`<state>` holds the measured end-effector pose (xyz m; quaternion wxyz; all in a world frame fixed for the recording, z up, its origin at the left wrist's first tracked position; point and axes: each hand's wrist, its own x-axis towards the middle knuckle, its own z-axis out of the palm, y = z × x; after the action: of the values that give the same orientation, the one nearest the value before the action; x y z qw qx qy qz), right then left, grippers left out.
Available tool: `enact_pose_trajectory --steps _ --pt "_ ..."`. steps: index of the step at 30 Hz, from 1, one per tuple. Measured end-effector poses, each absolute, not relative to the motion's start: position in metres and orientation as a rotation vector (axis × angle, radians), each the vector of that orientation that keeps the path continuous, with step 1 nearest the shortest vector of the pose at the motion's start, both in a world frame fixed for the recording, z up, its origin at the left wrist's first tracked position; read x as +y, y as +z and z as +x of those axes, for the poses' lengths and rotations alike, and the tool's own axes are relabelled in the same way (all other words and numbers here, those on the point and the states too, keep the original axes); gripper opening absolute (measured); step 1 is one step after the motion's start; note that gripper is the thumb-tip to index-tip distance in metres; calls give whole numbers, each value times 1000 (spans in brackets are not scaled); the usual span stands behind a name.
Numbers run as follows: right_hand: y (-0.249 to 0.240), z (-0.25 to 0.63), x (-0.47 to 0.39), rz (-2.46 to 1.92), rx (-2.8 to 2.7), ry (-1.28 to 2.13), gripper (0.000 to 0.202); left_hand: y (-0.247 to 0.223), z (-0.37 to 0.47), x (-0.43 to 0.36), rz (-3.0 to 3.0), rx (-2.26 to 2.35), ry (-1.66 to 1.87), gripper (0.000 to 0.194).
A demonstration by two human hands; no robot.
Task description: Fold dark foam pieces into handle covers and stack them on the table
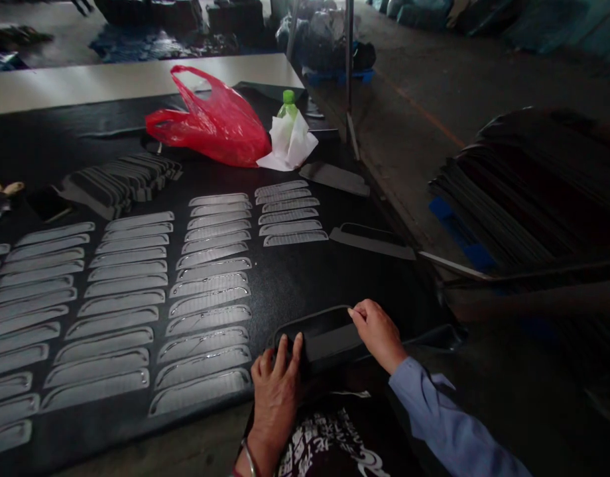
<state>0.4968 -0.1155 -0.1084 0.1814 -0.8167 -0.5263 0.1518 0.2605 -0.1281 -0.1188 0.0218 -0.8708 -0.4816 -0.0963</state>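
Head view shows the dark panel (333, 336) near the front edge of the table (295, 278), directly in front of the person and between the two hands. Its long axis runs from left to right across the body, its right end slightly farther away. The left hand (276, 391) lies at the near left end, fingers somewhat spread and fingertips down on the panel. The right hand (379, 336) comes in from the right, and its grip, thumb and forefinger pressed together, seems to pinch the right end of the thin edging (319, 313) that follows the panel's far side and bends down at the left. So the right hand is nearer that end, the left hand nearer the bend. Left of the hands lie columns of grey curved-edge pieces (211, 286); beyond are a red plastic bag (225, 126) and a green-capped bottle (288, 106) partly behind white paper (288, 146).
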Motion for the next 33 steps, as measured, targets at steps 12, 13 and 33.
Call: enact_pose_trajectory --steps 12,13,33 --pt "-82 461 -77 -1797 -2197 100 54 -116 265 -128 -2645 -1481 -338 54" --pt "-84 455 -73 -1776 -2240 113 56 -116 265 -128 -2644 -1484 -335 53" --pt "-105 465 -65 -1723 -2314 284 49 -120 265 -132 -2683 -1655 -395 53"
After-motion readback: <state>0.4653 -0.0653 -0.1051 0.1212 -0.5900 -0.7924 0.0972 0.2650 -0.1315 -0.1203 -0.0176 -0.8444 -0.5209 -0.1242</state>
